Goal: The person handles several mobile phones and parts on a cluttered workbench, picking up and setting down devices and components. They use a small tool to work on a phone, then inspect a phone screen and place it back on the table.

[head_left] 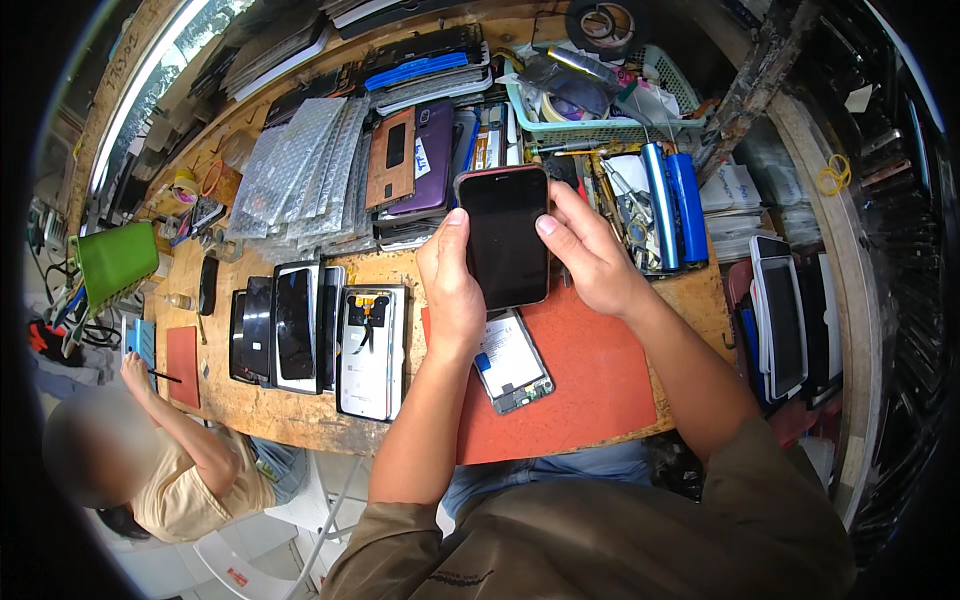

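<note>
Your fingers (580, 208) curl partly closed, left hand (451, 290) and right hand (597, 265) gripping a smartphone (507, 225) by its sides above the far edge of the red mat (597, 385). A slackened thumb (455, 228) could drop it onto the opened phone (511, 362) on that mat. The smartphone's dark screen (506, 255) faces you; its long axis points away.

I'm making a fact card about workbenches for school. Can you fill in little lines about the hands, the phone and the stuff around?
Left hand: holds the left side of the phone
Right hand: holds its right side, thumb at the edge
Screen: dark, facing up
On the red mat: an opened device, partly hidden
Beyond, to the left: bubble-wrap sheets
Beyond, to the right: a pale green basket of odds and ends
Lower left: another person
</note>
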Action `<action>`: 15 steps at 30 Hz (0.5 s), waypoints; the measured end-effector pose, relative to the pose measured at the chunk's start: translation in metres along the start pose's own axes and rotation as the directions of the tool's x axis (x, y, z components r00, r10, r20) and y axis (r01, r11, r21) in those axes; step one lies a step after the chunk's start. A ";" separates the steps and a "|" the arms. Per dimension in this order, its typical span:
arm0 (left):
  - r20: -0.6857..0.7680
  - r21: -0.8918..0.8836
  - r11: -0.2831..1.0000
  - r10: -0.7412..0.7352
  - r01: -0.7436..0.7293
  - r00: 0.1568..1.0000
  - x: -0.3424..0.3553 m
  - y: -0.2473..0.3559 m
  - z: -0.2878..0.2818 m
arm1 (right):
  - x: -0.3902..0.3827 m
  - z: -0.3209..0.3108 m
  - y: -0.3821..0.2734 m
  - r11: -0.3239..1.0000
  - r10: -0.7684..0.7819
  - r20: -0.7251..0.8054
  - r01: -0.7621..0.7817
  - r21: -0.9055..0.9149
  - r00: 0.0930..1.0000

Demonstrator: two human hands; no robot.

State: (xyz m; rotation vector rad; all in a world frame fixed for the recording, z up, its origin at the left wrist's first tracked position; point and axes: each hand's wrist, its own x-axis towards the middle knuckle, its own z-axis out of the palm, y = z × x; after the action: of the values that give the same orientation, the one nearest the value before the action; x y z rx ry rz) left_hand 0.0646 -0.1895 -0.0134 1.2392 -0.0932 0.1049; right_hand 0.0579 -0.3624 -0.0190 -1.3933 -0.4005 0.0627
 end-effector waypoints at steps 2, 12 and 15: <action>-0.004 0.009 1.000 0.005 -0.005 1.000 0.000 0.001 0.000 | 0.000 0.001 0.000 0.998 -0.038 -0.005 0.038 0.053 0.999; -0.020 0.021 0.999 -0.029 0.029 0.999 0.001 0.001 -0.002 | -0.001 0.000 0.004 1.000 0.004 0.022 -0.004 -0.012 1.000; -0.027 0.017 0.999 -0.037 0.037 0.999 0.001 0.001 -0.001 | 0.000 0.000 0.006 0.999 -0.008 0.015 0.008 0.036 1.000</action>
State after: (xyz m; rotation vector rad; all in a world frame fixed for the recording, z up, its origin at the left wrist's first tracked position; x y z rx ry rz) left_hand 0.0650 -0.1882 -0.0128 1.2556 -0.0460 0.0902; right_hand 0.0586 -0.3610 -0.0247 -1.3567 -0.4160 0.0740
